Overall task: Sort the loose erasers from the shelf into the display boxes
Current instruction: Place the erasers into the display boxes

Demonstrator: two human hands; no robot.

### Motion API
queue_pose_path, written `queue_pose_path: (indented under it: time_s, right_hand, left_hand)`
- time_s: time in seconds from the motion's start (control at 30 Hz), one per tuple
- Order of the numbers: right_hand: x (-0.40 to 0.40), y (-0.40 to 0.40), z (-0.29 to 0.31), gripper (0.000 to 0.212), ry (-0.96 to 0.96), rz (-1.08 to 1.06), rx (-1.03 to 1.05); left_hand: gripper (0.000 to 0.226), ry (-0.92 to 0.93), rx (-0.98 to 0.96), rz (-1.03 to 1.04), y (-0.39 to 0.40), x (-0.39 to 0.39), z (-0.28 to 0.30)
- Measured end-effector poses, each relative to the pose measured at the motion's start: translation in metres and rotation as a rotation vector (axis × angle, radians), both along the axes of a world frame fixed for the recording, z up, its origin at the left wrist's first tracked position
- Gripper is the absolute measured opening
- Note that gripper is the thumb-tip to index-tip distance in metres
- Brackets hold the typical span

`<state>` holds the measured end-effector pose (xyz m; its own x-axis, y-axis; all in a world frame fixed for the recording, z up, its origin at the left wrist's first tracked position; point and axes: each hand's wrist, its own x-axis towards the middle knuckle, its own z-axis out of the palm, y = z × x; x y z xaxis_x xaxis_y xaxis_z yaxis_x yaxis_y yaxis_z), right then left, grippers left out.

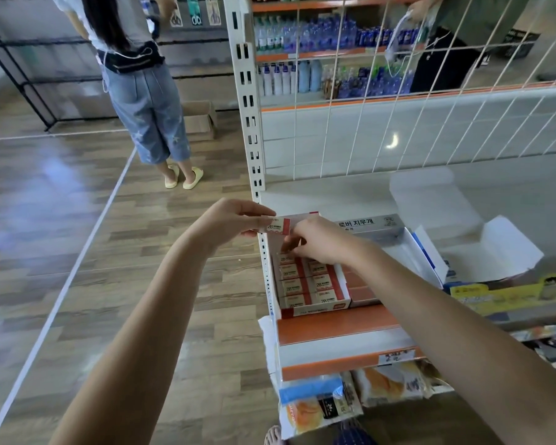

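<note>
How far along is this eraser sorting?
Well along for one box: the red display box at the shelf's left end already holds neat rows of erasers. In hand: the left hand pinches one 2B eraser while the right hand reaches into the box. The white boxes beside it look empty.

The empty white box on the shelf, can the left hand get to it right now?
Probably not easily: the left hand pinches an eraser, and the right hand lies between it and the empty white box.
</note>
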<state>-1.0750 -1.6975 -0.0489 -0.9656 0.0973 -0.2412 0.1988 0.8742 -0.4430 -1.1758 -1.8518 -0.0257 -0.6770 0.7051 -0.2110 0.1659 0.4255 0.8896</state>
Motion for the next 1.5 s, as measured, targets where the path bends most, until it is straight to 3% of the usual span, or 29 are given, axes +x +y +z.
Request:
queue_pose_path:
  time_s: [0.23,0.43,0.6,0.8,1.17,1.5]
  right_hand:
    - [0.009,0.01,0.015,0.025,0.04,0.019,-0.044]
    - [0.024,0.042,0.041,0.031,0.117,-0.107,0.082]
    - [0.034,0.047,0.038,0.025,0.021,-0.204,0.164]
    - [0.036,0.033,0.031,0.045,-0.073,-0.288,0.166]
    - [0.033,0.027,0.029,0.02,-0.216,-0.345,-0.061]
    - [0.029,0.029,0.021,0.029,-0.195,-0.309,0.04]
  left_hand:
    - [0.016,0.074,-0.012,0.015,0.011,-0.006,0.0]
    - [0.014,0.207,-0.123,-0.093,0.031,-0.001,0.003]
    - [0.012,0.31,-0.25,-0.19,0.052,0.012,-0.002]
    - [0.016,0.411,-0.326,-0.217,0.062,0.015,-0.012]
    - [0.013,0.538,-0.406,-0.263,0.07,0.017,-0.022]
    - [0.017,0.699,-0.484,-0.261,0.074,0.023,-0.031]
